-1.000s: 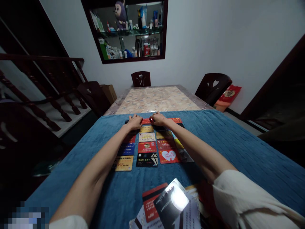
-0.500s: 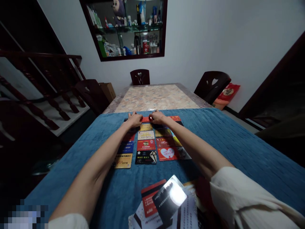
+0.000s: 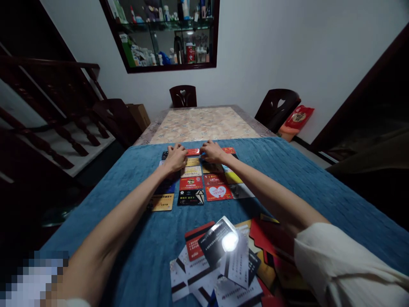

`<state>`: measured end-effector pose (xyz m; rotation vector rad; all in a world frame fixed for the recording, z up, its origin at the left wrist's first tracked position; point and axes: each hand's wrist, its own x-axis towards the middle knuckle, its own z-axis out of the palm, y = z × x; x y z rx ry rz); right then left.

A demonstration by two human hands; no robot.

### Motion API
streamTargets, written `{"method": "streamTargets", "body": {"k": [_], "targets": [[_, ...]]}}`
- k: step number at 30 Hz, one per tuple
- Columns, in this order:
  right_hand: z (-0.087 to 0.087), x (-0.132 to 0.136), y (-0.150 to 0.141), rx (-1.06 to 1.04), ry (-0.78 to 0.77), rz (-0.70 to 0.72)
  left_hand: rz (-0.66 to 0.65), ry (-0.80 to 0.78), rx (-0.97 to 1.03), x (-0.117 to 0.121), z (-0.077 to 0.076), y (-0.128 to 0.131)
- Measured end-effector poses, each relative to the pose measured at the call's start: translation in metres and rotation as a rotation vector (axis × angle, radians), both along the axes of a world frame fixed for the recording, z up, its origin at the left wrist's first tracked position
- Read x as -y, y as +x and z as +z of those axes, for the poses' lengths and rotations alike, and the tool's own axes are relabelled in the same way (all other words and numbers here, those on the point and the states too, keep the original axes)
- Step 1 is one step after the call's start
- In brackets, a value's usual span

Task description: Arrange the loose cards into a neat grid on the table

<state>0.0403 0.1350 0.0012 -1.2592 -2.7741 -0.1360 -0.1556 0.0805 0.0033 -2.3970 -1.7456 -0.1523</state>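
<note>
At the far row of laid-out cards, a red card (image 3: 193,152) lies flat between my two hands. My left hand (image 3: 177,157) is at the card's left end, its bent fingers closed down on that edge. At the right end, my right hand (image 3: 212,152) has its fingers curled onto the card's edge. My knuckles hide the exact fingertip contact. Nearer me lie rows of cards, among them a yellow card (image 3: 192,162), a red card with a white heart (image 3: 218,192), a black VIP card (image 3: 191,198) and a gold card (image 3: 163,202).
A loose, overlapping card pile (image 3: 209,273) lies close to me, with a shiny dark card (image 3: 214,241) on top. The blue cloth (image 3: 319,204) covers the near table; patterned tabletop (image 3: 204,123) shows beyond. Chairs (image 3: 183,96) stand around it.
The view has tilted downward, so more of the near pile shows. Both hands stay at the red card's ends, with the right fingers slightly shifted.
</note>
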Motion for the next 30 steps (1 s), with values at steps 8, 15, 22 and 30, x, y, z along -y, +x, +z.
{"method": "streamTargets", "body": {"k": [8, 15, 22, 30], "targets": [[0.001, 0.046, 0.027, -0.001, 0.039, 0.051, -0.066, 0.066, 0.061, 0.049, -0.001, 0.017], [0.000, 0.085, 0.052, -0.022, 0.050, 0.105, -0.116, 0.097, 0.115, 0.096, -0.007, 0.031], [0.000, 0.131, 0.073, -0.083, 0.049, 0.137, -0.172, 0.113, 0.173, 0.144, -0.018, 0.043], [-0.008, 0.175, 0.089, -0.195, 0.070, 0.247, -0.241, 0.137, 0.226, 0.191, -0.023, 0.055]]}}
